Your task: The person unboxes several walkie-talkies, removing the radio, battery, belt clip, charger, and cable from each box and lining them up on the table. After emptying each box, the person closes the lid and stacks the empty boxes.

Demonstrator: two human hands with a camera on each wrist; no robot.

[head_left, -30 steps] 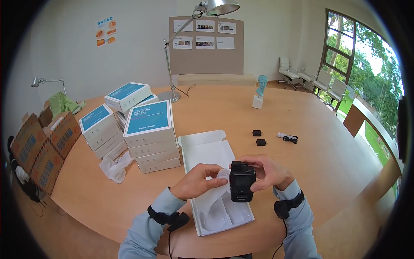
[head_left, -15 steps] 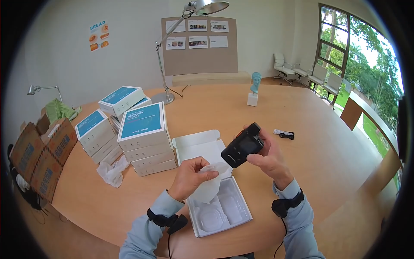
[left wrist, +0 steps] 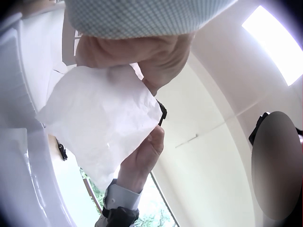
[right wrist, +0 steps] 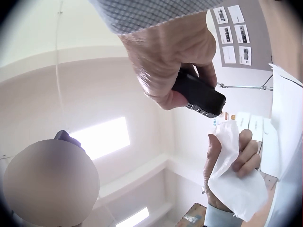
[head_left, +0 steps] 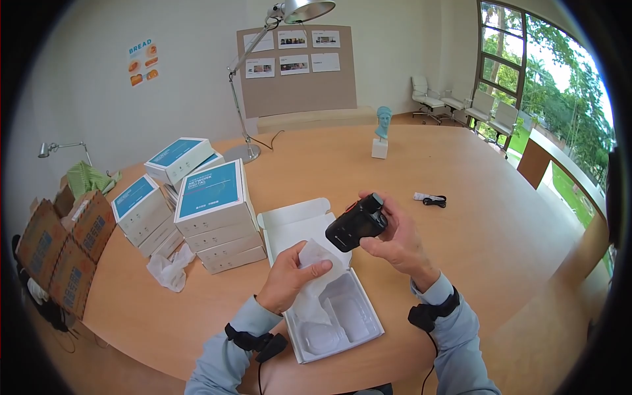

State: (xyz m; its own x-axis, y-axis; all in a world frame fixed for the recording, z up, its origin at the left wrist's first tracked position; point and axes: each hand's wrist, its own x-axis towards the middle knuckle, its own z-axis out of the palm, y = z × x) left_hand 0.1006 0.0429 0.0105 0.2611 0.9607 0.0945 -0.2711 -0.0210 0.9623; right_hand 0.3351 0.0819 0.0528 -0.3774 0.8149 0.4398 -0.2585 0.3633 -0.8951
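Observation:
My right hand (head_left: 398, 240) grips a black body camera (head_left: 355, 224) by its side, thumb below and fingers behind. The camera is tilted, up above the box; in the right wrist view one end of the camera (right wrist: 201, 97) points away from the palm. My left hand (head_left: 284, 280) pinches a thin white wrapping sheet (head_left: 317, 273) between thumb and fingers. It hangs crumpled over the left part of an open white box (head_left: 299, 217), whose molded tray (head_left: 349, 306) has recesses. In the left wrist view the sheet (left wrist: 104, 109) covers much of the scene.
Stacked white-and-blue boxes (head_left: 214, 197) stand left of the open box, with a crumpled white wrapper (head_left: 172, 270) before them. A bundled cable (head_left: 430, 199) lies at the right. Further back are a lamp (head_left: 243, 153) and a small bust (head_left: 382, 125). Brown cartons (head_left: 62, 247) sit at the far left.
The camera has come away from the sheet, rising and tilting in my right hand. The sheet, drawn off to the left, hangs from my left hand. Two black plugs have gone out of sight.

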